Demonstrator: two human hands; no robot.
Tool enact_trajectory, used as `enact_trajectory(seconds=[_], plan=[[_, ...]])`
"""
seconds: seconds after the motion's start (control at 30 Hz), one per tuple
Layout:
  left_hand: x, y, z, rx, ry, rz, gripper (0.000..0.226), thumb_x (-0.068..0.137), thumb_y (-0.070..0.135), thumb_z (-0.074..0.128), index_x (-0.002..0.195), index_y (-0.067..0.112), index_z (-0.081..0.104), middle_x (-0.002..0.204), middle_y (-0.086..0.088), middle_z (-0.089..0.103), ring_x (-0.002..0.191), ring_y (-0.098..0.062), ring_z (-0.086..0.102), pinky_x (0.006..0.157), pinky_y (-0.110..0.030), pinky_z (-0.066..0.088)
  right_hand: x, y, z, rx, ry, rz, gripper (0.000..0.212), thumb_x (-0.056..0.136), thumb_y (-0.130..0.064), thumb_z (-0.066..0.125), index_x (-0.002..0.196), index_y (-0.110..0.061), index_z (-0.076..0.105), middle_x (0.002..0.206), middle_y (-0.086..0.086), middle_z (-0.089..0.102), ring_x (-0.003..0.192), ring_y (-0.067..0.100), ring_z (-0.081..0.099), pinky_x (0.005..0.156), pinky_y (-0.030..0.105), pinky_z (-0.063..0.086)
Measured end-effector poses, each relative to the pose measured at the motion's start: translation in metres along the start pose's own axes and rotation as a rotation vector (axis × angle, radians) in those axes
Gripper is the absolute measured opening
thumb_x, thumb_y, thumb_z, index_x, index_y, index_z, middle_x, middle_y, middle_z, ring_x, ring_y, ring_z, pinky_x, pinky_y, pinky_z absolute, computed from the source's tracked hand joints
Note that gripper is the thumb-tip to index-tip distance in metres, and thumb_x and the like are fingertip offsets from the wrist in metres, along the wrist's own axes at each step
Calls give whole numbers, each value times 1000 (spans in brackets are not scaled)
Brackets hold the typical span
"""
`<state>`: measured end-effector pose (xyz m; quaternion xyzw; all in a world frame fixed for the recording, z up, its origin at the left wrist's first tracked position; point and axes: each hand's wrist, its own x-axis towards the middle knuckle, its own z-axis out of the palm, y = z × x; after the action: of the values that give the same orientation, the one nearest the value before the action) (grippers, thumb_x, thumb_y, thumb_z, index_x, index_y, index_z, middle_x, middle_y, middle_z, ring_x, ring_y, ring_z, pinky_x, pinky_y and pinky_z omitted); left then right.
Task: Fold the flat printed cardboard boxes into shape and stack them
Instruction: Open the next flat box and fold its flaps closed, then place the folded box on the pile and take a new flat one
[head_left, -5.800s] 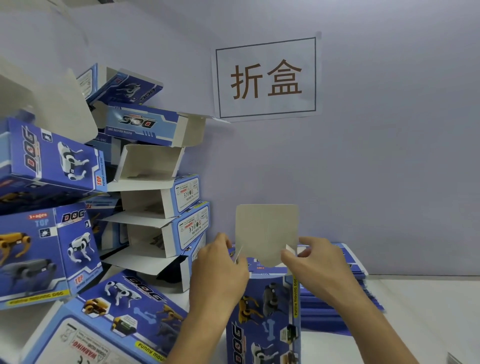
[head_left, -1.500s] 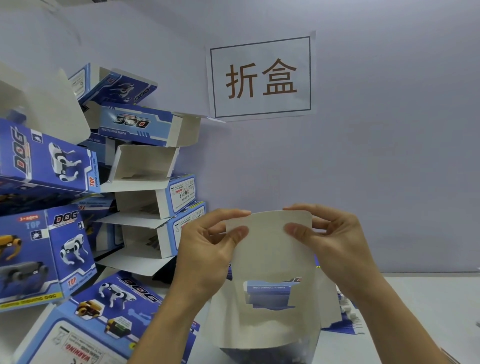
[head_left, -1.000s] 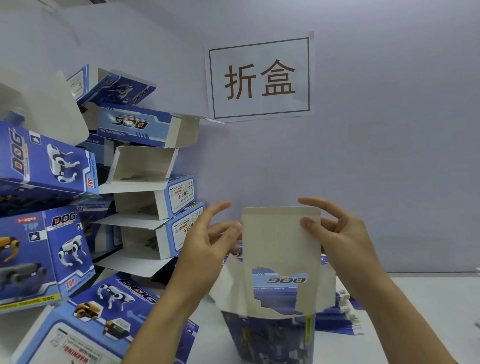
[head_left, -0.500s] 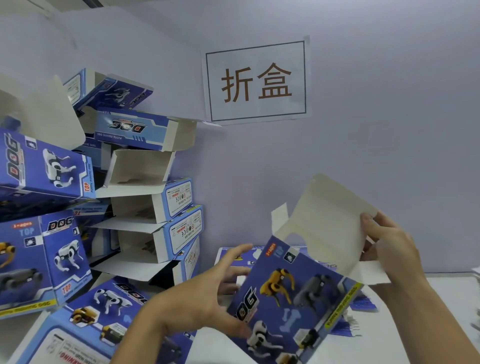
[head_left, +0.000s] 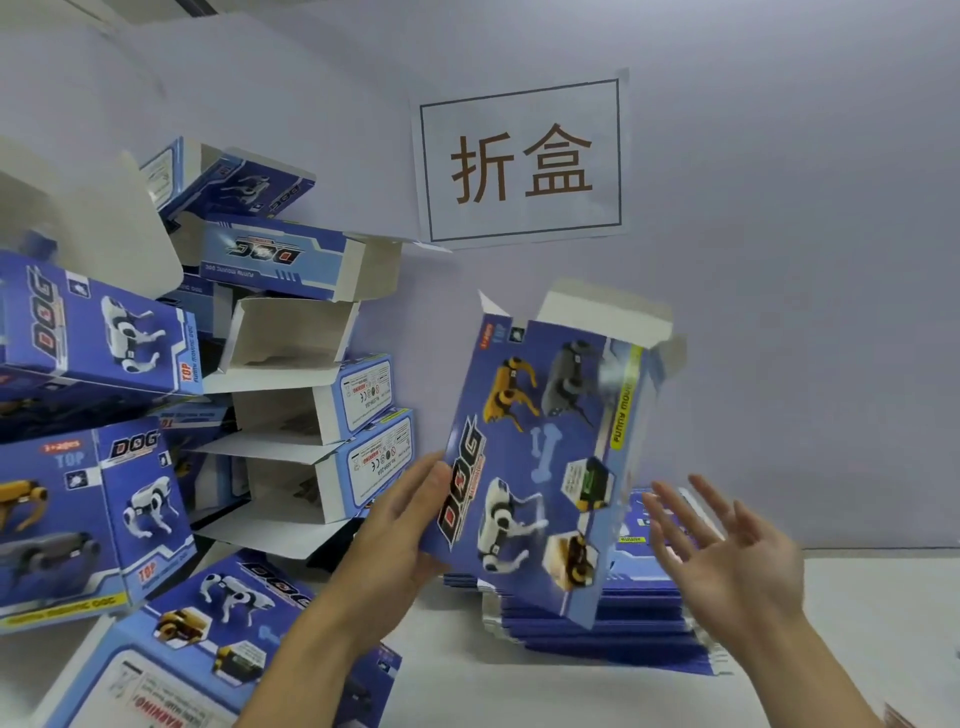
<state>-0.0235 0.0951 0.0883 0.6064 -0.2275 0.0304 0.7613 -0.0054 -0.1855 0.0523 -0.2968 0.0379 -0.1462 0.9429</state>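
We are at the point where one box (head_left: 545, 457) is shaped and ready to join the heap — our left hand (head_left: 400, 540) grips it by its lower left edge, thumb on the printed face and fingers behind, holding it tilted in the air above the pile of flat blanks (head_left: 613, 629). Our right hand (head_left: 727, 551) is off it entirely, fingers spread and holding nothing, just beside the box's right edge. The top flap (head_left: 602, 312) stands open at the upper end; we cannot tell whether the bottom end is tucked, since it faces away from us.

We judge the folding of this one as nearly or wholly done, so the next move calls for carrying it left to the stack of folded boxes (head_left: 291, 395) against the wall (head_left: 779, 260) and setting it where it will not tip the leaning ones — the stack looks loose and uneven, and a careless push could bring it down.

Counting: one box in hand; about ten folded boxes visible in the heap at left, though some are partly hidden and the count is rough; one pile of blanks, its sheets too thin and many to count; one paper sign (head_left: 519, 161) on the wall; two hands.
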Motion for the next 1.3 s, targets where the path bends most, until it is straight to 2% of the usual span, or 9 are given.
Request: enact_trajectory(seconds=[0.17, 0.27, 0.4, 0.53, 0.7, 0.87, 0.97, 1.13, 1.3], plan=[[-5, 14, 1, 318, -154, -90, 40, 81, 48, 76, 117, 30, 72, 114, -8, 74, 104, -25, 72, 86, -43, 59, -2, 25, -3, -134, -22, 63, 25, 100, -17, 47, 83, -19, 66, 75, 12, 67, 62, 17, 66, 62, 30, 51], [-6, 31, 9, 535, -359, -124, 41, 81, 55, 71, 120, 43, 67, 111, 3, 75, 104, -14, 71, 81, -24, 58, -8, 38, 0, -246, -16, 155, 16, 96, -28, 51, 92, -24, 66, 81, 13, 67, 69, 29, 58, 68, 37, 46], [40, 73, 47, 168, 13, 177, 47, 82, 33, 76, 122, 25, 52, 95, 2, 70, 80, -5, 70, 64, -28, 57, -8, 46, -3, -397, -7, 188, 22, 98, -37, 47, 96, -25, 65, 89, 12, 75, 82, 34, 68, 72, 38, 46], [70, 150, 66, 75, 110, 420, 120, 44, 91, 67, 145, 30, 44, 147, 3, 50, 133, -13, 49, 112, -47, 36, -10, 48, -2, -553, 20, 173, 26, 101, -40, 46, 112, -30, 67, 99, 8, 78, 95, 35, 72, 79, 39, 49], [71, 109, 83, -78, -43, 222, 163, 23, 71, 88, 159, 22, 14, 165, 5, 20, 148, -13, 23, 120, -51, 24, -10, 50, -1, -592, 29, 187, 23, 102, -38, 47, 110, -29, 66, 93, 9, 78, 95, 38, 70, 77, 40, 50], [58, -5, 66, 482, 153, 65, 80, 84, 46, 75, 151, 31, 34, 156, 10, 36, 136, -7, 38, 115, -36, 36, -2, 54, -6, -676, 12, 136, 22, 103, -22, 47, 108, -20, 68, 85, 11, 78, 88, 39, 71, 79, 44, 53], [43, -64, 48, 660, 259, 16, 61, 93, 27, 69, 146, 31, 38, 148, 4, 44, 128, -12, 46, 104, -26, 47, 2, 58, -7, -774, -8, 22, 21, 97, -5, 55, 104, -16, 70, 80, 9, 77, 83, 36, 72, 75, 43, 56], [35, -95, 30, 593, 293, -131, 59, 97, 20, 63, 148, 28, 35, 148, 3, 41, 106, -1, 48, 58, -1, 45, 0, 63, -4, -845, -52, -82, 26, 101, -1, 47, 108, -17, 67, 95, 11, 72, 88, 29, 69, 67, 37, 55], [27, -71, 39, 82, 497, -71, 66, 95, 27, 65, 149, 32, 28, 151, -1, 41, 125, -20, 53, 82, -30, 56, -4, 59, -6, -623, -99, -23, 22, 101, -7, 51, 119, -9, 63, 111, 18, 68, 95, 37, 68, 70, 43, 57]])
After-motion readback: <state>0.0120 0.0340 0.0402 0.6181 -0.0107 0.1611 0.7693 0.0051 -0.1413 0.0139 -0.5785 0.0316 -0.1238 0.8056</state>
